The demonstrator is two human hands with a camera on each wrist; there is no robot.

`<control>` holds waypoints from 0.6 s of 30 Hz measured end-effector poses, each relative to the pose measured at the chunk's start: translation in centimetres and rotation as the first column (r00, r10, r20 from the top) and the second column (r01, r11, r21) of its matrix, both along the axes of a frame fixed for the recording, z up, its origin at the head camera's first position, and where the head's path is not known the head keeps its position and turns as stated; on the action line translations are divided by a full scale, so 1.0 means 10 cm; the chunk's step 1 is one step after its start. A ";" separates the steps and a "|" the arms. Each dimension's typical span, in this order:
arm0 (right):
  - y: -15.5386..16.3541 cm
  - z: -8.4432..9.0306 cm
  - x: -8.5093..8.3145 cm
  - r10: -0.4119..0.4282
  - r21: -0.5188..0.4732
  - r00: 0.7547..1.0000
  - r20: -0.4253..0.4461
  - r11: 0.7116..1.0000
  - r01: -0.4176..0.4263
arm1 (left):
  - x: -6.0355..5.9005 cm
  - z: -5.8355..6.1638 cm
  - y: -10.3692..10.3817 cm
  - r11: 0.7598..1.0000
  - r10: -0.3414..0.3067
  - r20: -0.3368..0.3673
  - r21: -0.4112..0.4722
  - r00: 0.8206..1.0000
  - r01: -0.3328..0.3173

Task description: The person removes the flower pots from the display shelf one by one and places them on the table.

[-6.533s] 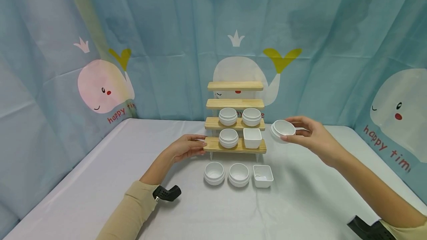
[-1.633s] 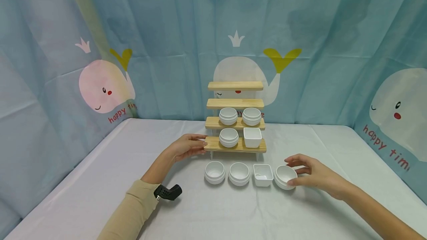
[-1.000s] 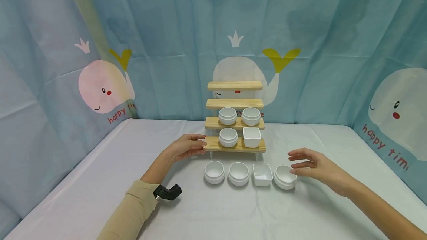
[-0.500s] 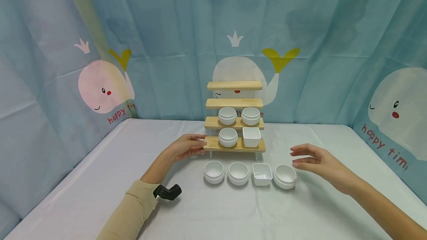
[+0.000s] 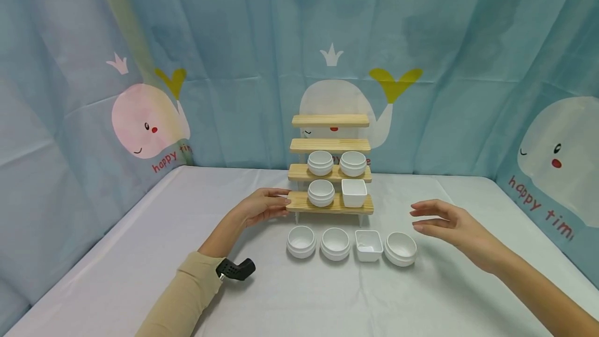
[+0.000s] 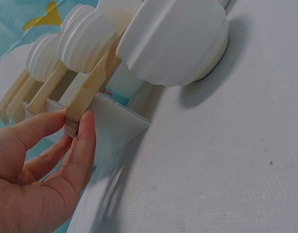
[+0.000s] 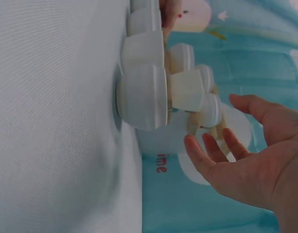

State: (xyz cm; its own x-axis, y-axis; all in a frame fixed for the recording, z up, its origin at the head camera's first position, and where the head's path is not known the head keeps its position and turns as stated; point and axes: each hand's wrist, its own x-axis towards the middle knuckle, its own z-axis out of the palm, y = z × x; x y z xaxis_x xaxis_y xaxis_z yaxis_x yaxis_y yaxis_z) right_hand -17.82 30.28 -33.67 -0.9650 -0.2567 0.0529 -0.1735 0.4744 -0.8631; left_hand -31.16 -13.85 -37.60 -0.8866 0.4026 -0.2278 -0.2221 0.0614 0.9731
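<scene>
A tiered wooden display stand (image 5: 329,145) rises at the back middle of the table. My left hand (image 5: 263,207) pinches the left end of its lowest shelf between thumb and fingers, as the left wrist view shows. That shelf bears a round white bowl (image 5: 321,193) and a square white bowl (image 5: 354,193). Two round bowls sit on the shelf above. In front stand two round bowls, a square bowl (image 5: 368,246) and, rightmost, another round bowl (image 5: 400,249). Above and right of that last bowl hovers my right hand (image 5: 451,225), its fingers relaxed and holding nothing.
A white cloth (image 5: 117,264) covers the table. Behind it hangs a blue curtain (image 5: 243,66) printed with whales. The stand's upper two shelves bear nothing. A black camera mount (image 5: 235,269) is on the left wrist.
My right hand brought the round bowl down to the right end of the front row, let go and drew slightly up and right. My left hand keeps its grip on the shelf.
</scene>
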 end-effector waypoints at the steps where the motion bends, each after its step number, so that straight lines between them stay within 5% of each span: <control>1: 0.00 0.00 0.00 0.000 0.000 1.000 0.000 1.000 0.000 | 0.00 0.00 0.00 1.000 0.000 0.000 0.001 1.000 0.000; 18: 0.05 0.05 -0.03 0.009 -0.004 1.000 -0.010 1.000 -0.009 | 0.00 0.00 0.01 1.000 0.010 0.010 -0.005 1.000 -0.010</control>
